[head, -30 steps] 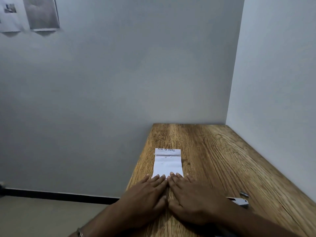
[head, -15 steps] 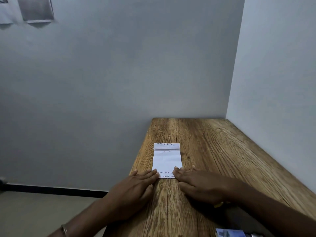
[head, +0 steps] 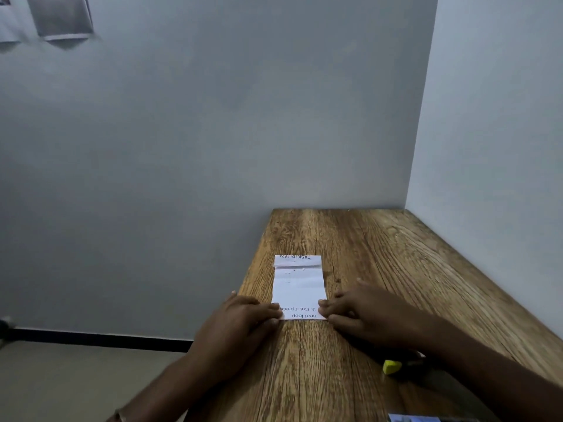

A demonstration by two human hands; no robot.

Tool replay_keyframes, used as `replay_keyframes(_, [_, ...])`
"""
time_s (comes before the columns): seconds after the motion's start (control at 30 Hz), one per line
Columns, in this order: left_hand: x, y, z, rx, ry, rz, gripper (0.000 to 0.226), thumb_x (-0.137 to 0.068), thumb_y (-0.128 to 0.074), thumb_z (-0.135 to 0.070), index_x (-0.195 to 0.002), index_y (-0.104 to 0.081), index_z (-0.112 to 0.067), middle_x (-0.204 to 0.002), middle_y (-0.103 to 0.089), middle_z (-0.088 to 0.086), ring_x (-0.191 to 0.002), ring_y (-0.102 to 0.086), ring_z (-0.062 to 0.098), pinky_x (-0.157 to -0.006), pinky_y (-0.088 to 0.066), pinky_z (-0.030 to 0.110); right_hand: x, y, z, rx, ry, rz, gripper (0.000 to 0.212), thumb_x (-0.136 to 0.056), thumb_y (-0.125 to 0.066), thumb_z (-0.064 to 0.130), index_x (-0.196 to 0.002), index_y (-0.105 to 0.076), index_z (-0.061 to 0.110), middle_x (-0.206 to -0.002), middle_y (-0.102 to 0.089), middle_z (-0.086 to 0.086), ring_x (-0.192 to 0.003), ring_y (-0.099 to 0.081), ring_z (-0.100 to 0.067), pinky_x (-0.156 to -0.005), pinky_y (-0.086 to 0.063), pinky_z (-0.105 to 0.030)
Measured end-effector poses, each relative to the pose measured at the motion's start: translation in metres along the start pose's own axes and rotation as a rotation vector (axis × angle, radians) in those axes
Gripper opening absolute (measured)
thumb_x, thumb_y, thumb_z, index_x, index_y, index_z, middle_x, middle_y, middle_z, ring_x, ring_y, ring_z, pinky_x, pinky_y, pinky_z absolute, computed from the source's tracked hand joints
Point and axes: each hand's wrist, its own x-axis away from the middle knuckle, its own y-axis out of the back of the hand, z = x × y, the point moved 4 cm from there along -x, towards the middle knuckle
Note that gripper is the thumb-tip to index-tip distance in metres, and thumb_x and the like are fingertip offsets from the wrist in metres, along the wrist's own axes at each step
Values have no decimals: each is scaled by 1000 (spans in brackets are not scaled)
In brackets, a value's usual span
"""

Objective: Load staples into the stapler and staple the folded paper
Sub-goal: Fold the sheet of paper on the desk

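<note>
Paper Creasing Ahead of Stapling

Paper (head: 298,287), folded and printed, lies flat on the wooden tabletop (head: 380,257) and serves as the reference for everything below. Left hand (head: 240,327) rests at its near left corner, fingers straight and pressing down on the corner; it grips nothing. Right hand (head: 362,312) sits at the near right corner with its fingers bent onto the edge. Whether they pinch the sheet or only press on it cannot be told from this view.

Step in hand, by judgement: flattening the near fold.
1. Keep both corners pinned so the sheet cannot slide on the wood grain.
2. Draw the fingertips outward along the near edge with even pressure.
3. Check that the layers line up at the far end, where a narrow flap shows a second crease.

A lopsided press would probably skew the layers and misplace the staple later.

Stapler: not identifiable. A yellow-green item (head: 391,367) shows near and to the right of the paper, partly under the right forearm; it may belong to the stapler. A bluish object (head: 414,418), cut off by the frame edge, lies nearer still.

Containers: none can be confirmed. If the bluish object is a staple box, its contents are hidden. Loading appears not yet begun.
</note>
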Motion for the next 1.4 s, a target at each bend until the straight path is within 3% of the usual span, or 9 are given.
replay_keyframes(0.07, [-10,8,-7,-42,-37,-92,29,-89,-56,-51,-111,-70,-38,-110,-72,-20,-102,-57,-2,-103,-40,28,-10,7,6,84,21,-94,30,-92,-60,46,-114,-72,30,-122,-71,15,-107,-63,0,-92,-49,-30])
replay_keyframes(0.2, [-25,16,-16,-160,-124,-93,31,-85,-64,-48,-112,-70,-34,-98,-76,-14,-93,-58,6,-96,-42,29,-23,12,12,205,39,-168,30,-83,-69,54,-100,-74,30,-104,-72,13,-100,-59,-8,-89,-48,-37])
replay_keyframes(0.33, [-28,16,-19,-290,-202,34,25,-93,-54,-42,-114,-67,-37,-105,-72,-14,-112,-52,4,-120,-11,45,-24,12,17,233,78,-170,30,-84,-67,54,-98,-74,28,-103,-71,11,-98,-61,-9,-81,-51,-36])
replay_keyframes(0.53, [-26,13,-35,-471,-232,29,30,-97,-38,-34,-95,-67,-25,-89,-73,-6,-107,-60,11,-120,9,51,-27,9,38,314,221,-293,27,-88,-62,47,-105,-74,31,-106,-75,11,-96,-64,-11,-81,-45,-33])
replay_keyframes(0.63, [-19,17,-41,-483,-257,-90,24,-91,-49,-34,-84,-70,-27,-82,-75,-9,-102,-67,9,-121,-7,55,-34,5,53,431,280,-296,19,-90,-59,32,-92,-76,25,-93,-76,7,-89,-66,-15,-83,-49,-37])
replay_keyframes(0.77, [-9,23,-43,-466,-263,-227,18,-85,-57,-34,-76,-72,-27,-82,-78,-12,-109,-69,15,-104,-34,67,-35,10,59,471,283,-364,21,-91,-59,31,-80,-75,25,-81,-75,8,-80,-67,-13,-80,-53,-36])
replay_keyframes(0.9, [-8,27,-47,-538,-227,-259,15,-83,-62,-31,-75,-73,-25,-82,-78,-11,-110,-68,19,-102,-35,70,-35,10,63,471,306,-406,22,-90,-57,30,-78,-75,24,-80,-75,9,-79,-68,-12,-77,-53,-36])
replay_keyframes(1.1, [-6,25,-47,-548,-254,-264,12,-77,-70,-28,-65,-69,-27,-62,-71,-13,-80,-71,8,-105,-38,63,-31,4,57,477,364,-351,22,-92,-54,35,-89,-76,30,-88,-76,12,-85,-68,-10,-79,-51,-35])
replay_keyframes(1.4, [-6,22,-44,-567,-250,-307,17,-79,-69,-33,-63,-67,-26,-57,-69,-11,-66,-69,7,-110,-37,54,-21,9,37,488,303,-431,15,-81,-65,35,-69,-73,31,-72,-73,16,-71,-68,-5,-72,-49,-28])
